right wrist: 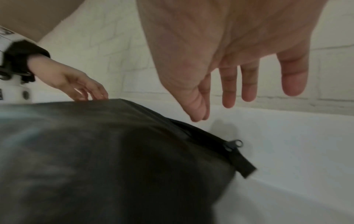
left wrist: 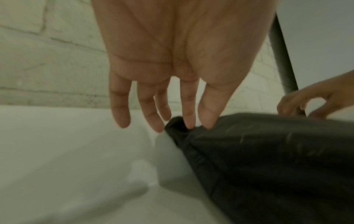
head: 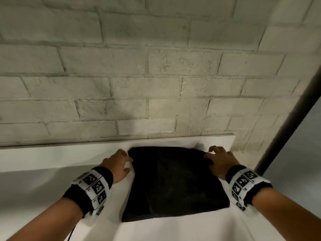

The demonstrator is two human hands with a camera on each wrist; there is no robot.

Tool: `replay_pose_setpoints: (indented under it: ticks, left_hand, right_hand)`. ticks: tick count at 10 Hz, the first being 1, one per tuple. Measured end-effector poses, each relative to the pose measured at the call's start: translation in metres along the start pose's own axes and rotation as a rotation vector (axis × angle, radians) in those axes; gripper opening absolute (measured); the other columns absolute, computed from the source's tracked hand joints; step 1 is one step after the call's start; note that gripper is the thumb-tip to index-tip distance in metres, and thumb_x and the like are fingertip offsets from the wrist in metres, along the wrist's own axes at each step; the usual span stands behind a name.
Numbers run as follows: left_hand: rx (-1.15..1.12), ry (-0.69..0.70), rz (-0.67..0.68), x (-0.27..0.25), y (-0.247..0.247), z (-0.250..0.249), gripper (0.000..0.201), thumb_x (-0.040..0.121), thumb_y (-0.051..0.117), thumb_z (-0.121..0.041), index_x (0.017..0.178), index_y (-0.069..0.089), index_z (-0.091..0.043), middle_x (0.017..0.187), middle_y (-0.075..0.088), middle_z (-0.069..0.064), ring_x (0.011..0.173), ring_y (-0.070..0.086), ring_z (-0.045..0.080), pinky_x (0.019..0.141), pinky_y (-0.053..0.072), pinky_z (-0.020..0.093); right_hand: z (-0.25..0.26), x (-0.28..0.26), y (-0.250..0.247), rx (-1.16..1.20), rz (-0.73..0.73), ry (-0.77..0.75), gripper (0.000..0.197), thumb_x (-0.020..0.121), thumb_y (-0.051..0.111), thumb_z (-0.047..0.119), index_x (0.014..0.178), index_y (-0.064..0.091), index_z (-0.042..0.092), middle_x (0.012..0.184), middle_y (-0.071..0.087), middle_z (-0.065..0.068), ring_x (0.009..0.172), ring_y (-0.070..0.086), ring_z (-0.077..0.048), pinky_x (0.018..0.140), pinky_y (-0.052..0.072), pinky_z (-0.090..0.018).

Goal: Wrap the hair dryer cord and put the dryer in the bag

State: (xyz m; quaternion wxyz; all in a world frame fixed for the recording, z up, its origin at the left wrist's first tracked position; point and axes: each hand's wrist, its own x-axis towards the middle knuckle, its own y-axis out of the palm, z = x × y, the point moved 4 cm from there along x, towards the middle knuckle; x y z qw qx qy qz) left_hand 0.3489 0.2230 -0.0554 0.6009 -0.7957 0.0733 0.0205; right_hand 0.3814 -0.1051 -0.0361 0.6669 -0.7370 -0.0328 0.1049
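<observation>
A black zip bag [head: 173,185] lies flat on a white surface, its zipped edge toward the wall. My left hand [head: 121,162] is at the bag's far left corner. In the left wrist view its fingers are straight, and the thumb and index tips of this left hand [left wrist: 199,121] touch the bag [left wrist: 268,151]. My right hand [head: 215,157] hovers at the far right corner. In the right wrist view this hand [right wrist: 199,116] has thumb and index together with nothing between them, above the bag [right wrist: 114,151]. The zip pull [right wrist: 234,144] lies free. No hair dryer or cord shows.
A pale brick wall [head: 156,75] rises directly behind the white surface [head: 52,157], which has a raised back ledge. A dark pole [head: 286,127] slants up at the right. A thin black cable [head: 72,232] hangs from my left wristband.
</observation>
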Motion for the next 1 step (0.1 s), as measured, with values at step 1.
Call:
replay_pose_setpoints:
  ticks: [1]
  left_hand:
    - [0.021, 0.075, 0.126, -0.0332, -0.0048, -0.0176, 0.043, 0.090, 0.051, -0.031, 0.132, 0.046, -0.026, 0.141, 0.039, 0.004, 0.128, 0.043, 0.019, 0.106, 0.033, 0.026]
  right_hand:
    - [0.0202, -0.0333, 0.0041, 0.075, 0.032, -0.090, 0.041, 0.088, 0.044, 0.027, 0.129, 0.043, 0.029, 0.139, 0.034, -0.002, 0.127, 0.033, -0.024, 0.104, 0.032, -0.039]
